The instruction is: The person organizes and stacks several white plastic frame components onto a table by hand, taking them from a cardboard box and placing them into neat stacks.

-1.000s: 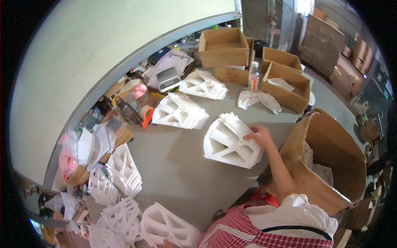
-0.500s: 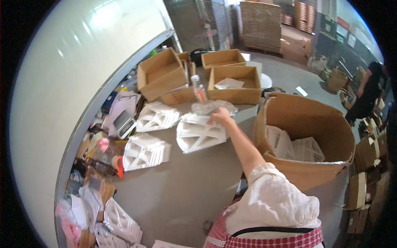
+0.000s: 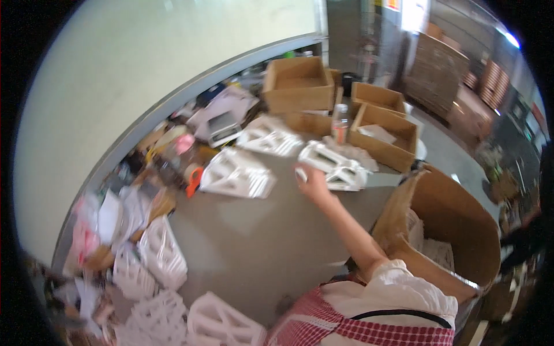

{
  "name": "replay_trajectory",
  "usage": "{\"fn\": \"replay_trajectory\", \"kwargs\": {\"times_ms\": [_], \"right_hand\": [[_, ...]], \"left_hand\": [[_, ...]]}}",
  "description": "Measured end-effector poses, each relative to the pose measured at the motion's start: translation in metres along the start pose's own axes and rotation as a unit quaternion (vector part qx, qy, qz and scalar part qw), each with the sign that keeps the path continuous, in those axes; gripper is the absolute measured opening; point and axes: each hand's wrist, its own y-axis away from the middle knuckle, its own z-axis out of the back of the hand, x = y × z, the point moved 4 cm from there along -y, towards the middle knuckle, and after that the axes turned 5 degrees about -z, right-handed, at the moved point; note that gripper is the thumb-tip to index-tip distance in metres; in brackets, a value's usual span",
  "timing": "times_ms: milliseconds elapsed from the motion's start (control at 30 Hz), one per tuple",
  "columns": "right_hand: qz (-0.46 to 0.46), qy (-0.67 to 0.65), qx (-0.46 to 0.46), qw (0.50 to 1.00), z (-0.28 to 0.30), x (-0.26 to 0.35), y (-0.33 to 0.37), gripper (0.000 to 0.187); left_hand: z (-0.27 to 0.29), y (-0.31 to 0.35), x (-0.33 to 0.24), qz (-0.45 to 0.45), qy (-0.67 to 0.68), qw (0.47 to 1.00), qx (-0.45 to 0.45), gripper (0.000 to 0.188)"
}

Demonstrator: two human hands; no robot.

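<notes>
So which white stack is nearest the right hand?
The stack nearest the clear bottle: the right hand is at its edge; others lie farther off.

No words or numbers are legible. The clear bottle [image 3: 341, 117] bears a reddish label [image 3: 339, 135], too blurred to read; the red and yellow patch [image 3: 393, 4] at the top edge and the scale [image 3: 224, 128] yield no readable characters either.

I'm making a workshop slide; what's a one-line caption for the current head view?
At a grey worktable, the right hand meets white openwork parts near an open cardboard box.
</notes>
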Motion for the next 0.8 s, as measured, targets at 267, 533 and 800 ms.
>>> {"fn": "replay_trajectory", "kwargs": {"times_ms": [267, 533, 800], "right_hand": [[0.129, -0.101, 0.543, 0.824, -0.153, 0.113, 0.251, 0.025], [-0.158, -0.077, 0.616, 0.768, -0.136, 0.145, 0.258, 0.044], [-0.046, -0.017, 0.610, 0.791, -0.136, 0.153, 0.262, 0.041]], "left_hand": [[0.007, 0.029, 0.019, 0.080, 0.052, 0.995, -0.030, 0.070], [0.000, 0.021, 0.014, 0.086, 0.076, 0.992, -0.060, 0.082], [0.003, 0.025, 0.018, 0.047, 0.110, 0.986, -0.113, 0.074]]}}
